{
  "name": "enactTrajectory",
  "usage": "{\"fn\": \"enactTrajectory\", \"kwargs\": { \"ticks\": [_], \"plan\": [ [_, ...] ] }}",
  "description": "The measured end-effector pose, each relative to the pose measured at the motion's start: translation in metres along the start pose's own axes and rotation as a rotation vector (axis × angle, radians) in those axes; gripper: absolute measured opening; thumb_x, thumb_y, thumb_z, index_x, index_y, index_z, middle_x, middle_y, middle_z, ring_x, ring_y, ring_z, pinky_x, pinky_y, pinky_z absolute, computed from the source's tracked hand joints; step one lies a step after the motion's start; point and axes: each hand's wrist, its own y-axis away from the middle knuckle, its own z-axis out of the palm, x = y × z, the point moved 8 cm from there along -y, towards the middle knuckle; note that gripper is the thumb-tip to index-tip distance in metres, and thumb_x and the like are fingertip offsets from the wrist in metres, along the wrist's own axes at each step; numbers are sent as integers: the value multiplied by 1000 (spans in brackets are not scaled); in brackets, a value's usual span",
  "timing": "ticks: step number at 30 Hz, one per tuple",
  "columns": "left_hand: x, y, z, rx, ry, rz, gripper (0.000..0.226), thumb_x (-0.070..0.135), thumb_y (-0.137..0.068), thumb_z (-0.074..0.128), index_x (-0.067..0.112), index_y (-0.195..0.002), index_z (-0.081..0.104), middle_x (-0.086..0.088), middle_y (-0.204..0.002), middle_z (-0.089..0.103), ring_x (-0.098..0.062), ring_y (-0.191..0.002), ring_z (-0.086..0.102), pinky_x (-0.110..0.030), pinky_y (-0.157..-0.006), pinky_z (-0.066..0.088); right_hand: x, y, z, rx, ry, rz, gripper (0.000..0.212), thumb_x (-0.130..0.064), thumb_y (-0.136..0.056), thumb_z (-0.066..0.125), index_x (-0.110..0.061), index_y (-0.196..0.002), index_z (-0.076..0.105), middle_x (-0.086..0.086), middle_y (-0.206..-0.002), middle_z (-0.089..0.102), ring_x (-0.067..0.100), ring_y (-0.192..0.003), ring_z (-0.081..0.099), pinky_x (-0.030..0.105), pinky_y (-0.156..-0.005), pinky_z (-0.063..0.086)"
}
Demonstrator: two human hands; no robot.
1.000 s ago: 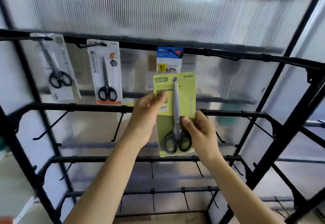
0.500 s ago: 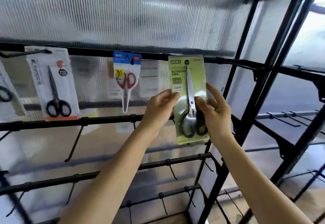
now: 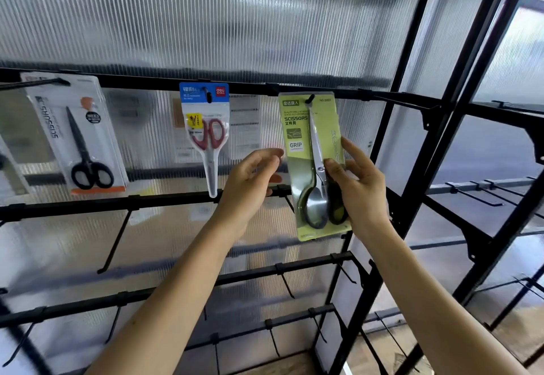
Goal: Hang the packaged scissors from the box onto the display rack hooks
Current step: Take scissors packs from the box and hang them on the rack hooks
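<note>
A green scissors package point(image 3: 300, 168) hangs with its top hole on a black hook point(image 3: 309, 99) of the rack's top bar point(image 3: 141, 84). My right hand point(image 3: 357, 186) pinches the package's middle, thumb on the front, fingers along its right edge. My left hand point(image 3: 250, 183) hovers just left of the package with relaxed, loosely curled fingers and holds nothing. On the same bar hang a blue-headed package with red-handled scissors point(image 3: 206, 136) and a white package with black scissors point(image 3: 79, 136). The box is out of view.
Black rack bars point(image 3: 117, 202) with bare downward hooks point(image 3: 116, 242) run below. A ribbed translucent panel point(image 3: 206, 21) backs the rack. A black upright post point(image 3: 412, 109) stands right of the green package, with a second rack point(image 3: 485, 195) beyond it.
The green package has gone up onto the top-bar hook. My left hand has let go of it and drawn slightly left. The view has panned right and closer.
</note>
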Motion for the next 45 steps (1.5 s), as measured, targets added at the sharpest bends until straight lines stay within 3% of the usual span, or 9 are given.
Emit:
{"fn": "enactTrajectory", "kwargs": {
  "ticks": [5, 8, 14, 21, 25, 30, 34, 41, 45],
  "plan": [
    [-4, 0, -7, 44, -30, 7, 16, 24, -95, 48, 28, -104, 60, 20, -97, 59, 3, -85, 57, -19, -74, 44, 25, -22, 16, -7, 58, 67, 39, -19, -86, 63, -24, -124, 54, -3, -85, 64, 12, -80, 61, 16, -70, 52],
    [-7, 0, -18, 90, -83, 1, 17, 24, -95, 48, 27, -107, 59, 19, -95, 56, 3, -85, 54, -19, -74, 44, 47, -50, 41, -34, 156, 108, 44, -28, -87, 62, -16, -129, 52, 6, -105, 67, 18, -93, 63, 32, -85, 54],
    [-14, -3, -38, 84, -227, -4, 17, 26, -95, 47, 30, -108, 57, 13, -105, 55, -2, -95, 54, -19, -76, 44, 67, -92, 81, -182, 560, 315, 73, -29, -90, 57, -16, -148, 14, 13, -137, 47, 24, -104, 57, 28, -77, 46],
    [-27, -7, -16, -15, -369, 14, 15, 25, -95, 48, 26, -105, 59, 6, -105, 59, -10, -97, 57, -20, -80, 44, 86, -29, 58, -327, 585, 324, 33, -18, -90, 54, -14, -123, 57, 5, -110, 61, 19, -98, 57, 27, -81, 41],
    [-40, 2, 35, -187, -495, 81, 17, 21, -94, 48, 19, -106, 61, 6, -95, 59, -1, -78, 53, -1, -61, 36, 104, 15, 7, -230, 485, 384, 33, -14, -89, 58, -14, -122, 59, 2, -112, 63, 10, -95, 56, 28, -91, 44],
    [-90, 59, 147, -575, -632, 158, 22, 23, -92, 50, 18, -111, 60, 5, -100, 60, -11, -86, 55, -18, -74, 39, 133, 98, -112, -41, 681, 498, 31, -9, -87, 58, -10, -117, 61, 2, -108, 63, 17, -100, 59, 21, -84, 44],
    [-152, 130, 247, -986, -806, 207, 31, 26, -91, 48, 17, -120, 55, -8, -122, 56, -28, -112, 52, -34, -91, 45, 183, 182, -222, -25, 904, 793, 32, -13, -86, 58, -9, -118, 59, 9, -117, 62, 28, -112, 56, 36, -97, 43],
    [-261, 227, 375, -1606, -1115, 329, 38, 23, -91, 45, 14, -128, 47, -11, -127, 53, -30, -115, 51, -39, -88, 47, 218, 262, -349, -105, 1044, 1149, 41, -22, -92, 52, -9, -130, 51, 10, -135, 52, 26, -124, 47, 31, -100, 36],
    [-310, 229, 447, -1643, -1161, 263, 38, 24, -91, 43, 14, -128, 48, -12, -128, 54, -31, -116, 51, -41, -93, 46, 259, 265, -412, -149, 1026, 1224, 37, -26, -92, 52, -11, -125, 56, 9, -130, 56, 24, -120, 50, 30, -96, 39]
  ]
}}
